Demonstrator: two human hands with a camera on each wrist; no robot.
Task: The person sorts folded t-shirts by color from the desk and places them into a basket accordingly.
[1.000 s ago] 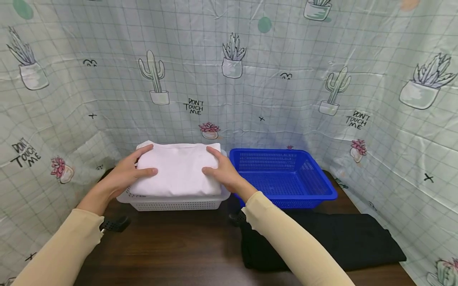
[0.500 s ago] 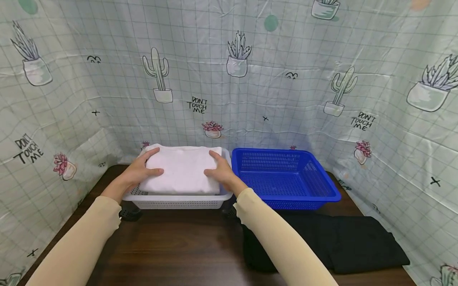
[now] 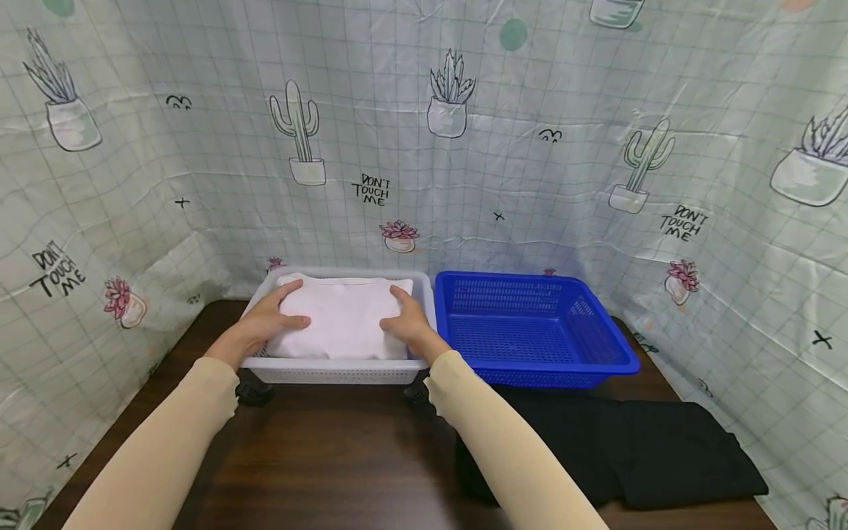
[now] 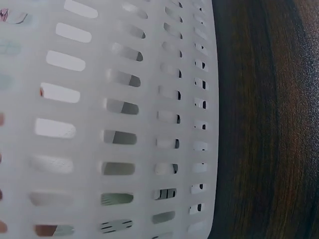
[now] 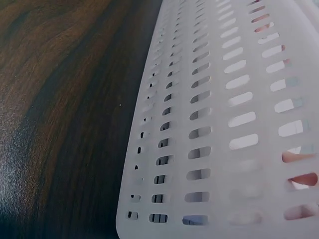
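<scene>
A folded white cloth (image 3: 344, 316), flat and smooth on top, lies inside the white plastic basket (image 3: 338, 364). My left hand (image 3: 266, 322) grips its left side, thumb and index finger spread over the top. Mirroring that, my right hand (image 3: 407, 322) holds the right side, with its other fingers hidden down beside the cloth. In the left wrist view, the slotted wall of the basket (image 4: 146, 149) fills most of the picture. From the right wrist, the same perforated wall (image 5: 219, 164) shows, with bits of skin visible through its slots.
Right beside the white basket stands a blue basket (image 3: 530, 366) with nothing in it. A folded black cloth (image 3: 689, 456) lies in front of that on the dark wooden table (image 3: 318, 456). A printed curtain (image 3: 477, 177) encloses the back and sides.
Both hands have lowered the white cloth from above the white basket's rim down into it. The head view has shifted slightly. The blue basket and black cloth stay put.
</scene>
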